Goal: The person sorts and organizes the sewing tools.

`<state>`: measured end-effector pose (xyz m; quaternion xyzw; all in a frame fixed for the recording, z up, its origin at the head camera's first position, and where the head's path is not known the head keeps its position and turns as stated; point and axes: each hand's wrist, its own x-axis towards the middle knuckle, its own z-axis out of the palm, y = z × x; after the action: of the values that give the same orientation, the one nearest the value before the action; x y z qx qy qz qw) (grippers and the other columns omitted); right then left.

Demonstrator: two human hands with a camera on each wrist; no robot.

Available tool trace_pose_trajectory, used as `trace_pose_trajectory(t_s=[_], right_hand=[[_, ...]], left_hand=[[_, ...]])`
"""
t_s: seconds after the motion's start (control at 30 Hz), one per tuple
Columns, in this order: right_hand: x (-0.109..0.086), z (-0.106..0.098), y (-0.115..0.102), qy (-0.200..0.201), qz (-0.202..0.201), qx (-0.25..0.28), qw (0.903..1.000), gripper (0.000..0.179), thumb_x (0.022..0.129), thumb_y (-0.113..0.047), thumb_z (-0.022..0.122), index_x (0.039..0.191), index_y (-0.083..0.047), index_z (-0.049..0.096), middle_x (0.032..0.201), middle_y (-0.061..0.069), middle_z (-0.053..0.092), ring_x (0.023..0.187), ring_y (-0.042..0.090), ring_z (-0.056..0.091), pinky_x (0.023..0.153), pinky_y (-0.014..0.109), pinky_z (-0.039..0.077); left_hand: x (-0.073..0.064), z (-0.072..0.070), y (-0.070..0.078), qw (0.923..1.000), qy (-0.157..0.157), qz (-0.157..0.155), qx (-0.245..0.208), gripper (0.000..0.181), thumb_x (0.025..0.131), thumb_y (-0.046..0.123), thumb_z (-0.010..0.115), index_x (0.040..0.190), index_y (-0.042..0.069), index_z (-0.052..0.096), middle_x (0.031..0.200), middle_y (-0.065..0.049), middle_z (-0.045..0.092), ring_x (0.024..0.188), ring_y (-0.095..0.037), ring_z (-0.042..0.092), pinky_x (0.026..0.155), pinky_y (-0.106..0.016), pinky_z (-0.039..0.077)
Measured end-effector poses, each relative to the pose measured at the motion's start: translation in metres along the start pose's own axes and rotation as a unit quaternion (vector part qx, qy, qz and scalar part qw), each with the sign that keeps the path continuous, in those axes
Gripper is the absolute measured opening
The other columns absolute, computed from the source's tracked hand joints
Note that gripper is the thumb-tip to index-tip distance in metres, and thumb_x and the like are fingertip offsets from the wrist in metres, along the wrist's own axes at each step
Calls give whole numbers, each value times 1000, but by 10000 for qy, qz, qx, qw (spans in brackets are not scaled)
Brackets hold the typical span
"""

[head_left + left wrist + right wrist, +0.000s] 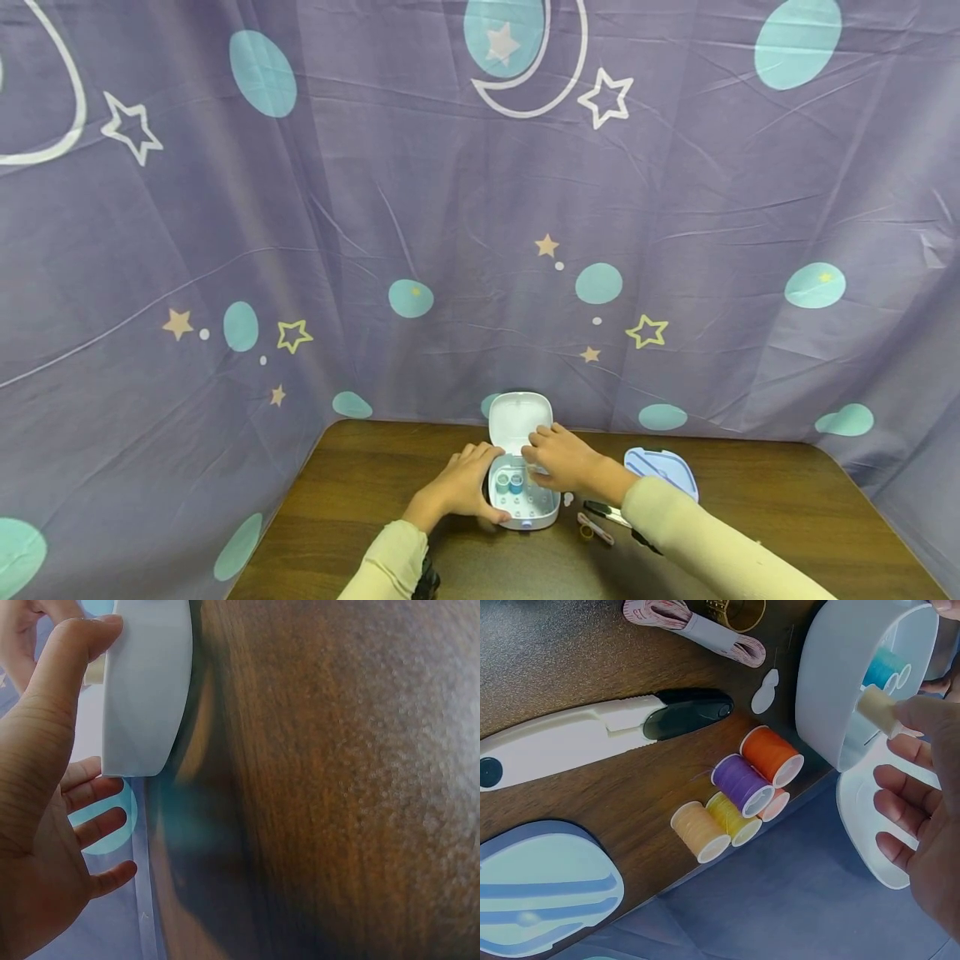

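Note:
A white sewing box (536,522) stands on the table with its lid (520,417) raised at the back. My left hand (461,485) grips the box's left side, thumb at the front corner and fingers toward the back. Two spools, one green (502,483) and one blue (517,483), stand upright inside, among rows of small pegs. Over the right part of the box, my right hand (562,460) pinches a cream thread spool (877,710) between thumb and fingers. The spool is tilted at the box opening in the right wrist view, its end partly covered by the thumb.
Right of the box lie orange (771,756), purple (741,785), yellow (733,819) and tan (699,831) spools. Nearby are a white needle threader (764,692), a banded pink-white bundle (697,631), a gold thimble (740,613), a white-and-black tool (570,742) and a blue-white tray (547,889).

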<state>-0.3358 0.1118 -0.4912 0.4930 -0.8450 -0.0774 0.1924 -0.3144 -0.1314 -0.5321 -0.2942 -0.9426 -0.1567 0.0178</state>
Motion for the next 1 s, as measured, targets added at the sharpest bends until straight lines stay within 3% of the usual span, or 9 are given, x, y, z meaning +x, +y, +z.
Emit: trace_pose_trajectory(t_s=[0.3, 0.73, 1.0], right_hand=[[1, 7, -1, -87, -28, 6, 10000, 20, 86, -36, 76, 94, -21, 66, 86, -4, 57, 82, 14, 52, 71, 31, 40], [2, 11, -6, -558, 121, -99, 9983, 22, 91, -39, 73, 105, -21, 69, 90, -5, 59, 87, 14, 52, 78, 31, 43], [4, 15, -6, -545, 98, -82, 9984, 25, 90, -39, 74, 105, -21, 69, 92, -4, 60, 89, 14, 54, 78, 31, 43]], left_hand=[[-1, 2, -1, 10000, -28, 0, 17, 102, 65, 60, 88, 144, 9, 48, 136, -4, 56, 119, -21, 50, 98, -43, 45], [-1, 1, -1, 10000, -4, 30, -38, 101, 65, 59, 88, 144, 9, 48, 135, -4, 57, 118, -21, 50, 97, -44, 45], [-1, 1, 0, 10000, -17, 44, -84, 101, 66, 58, 88, 144, 8, 48, 135, -5, 57, 119, -22, 50, 98, -44, 45]])
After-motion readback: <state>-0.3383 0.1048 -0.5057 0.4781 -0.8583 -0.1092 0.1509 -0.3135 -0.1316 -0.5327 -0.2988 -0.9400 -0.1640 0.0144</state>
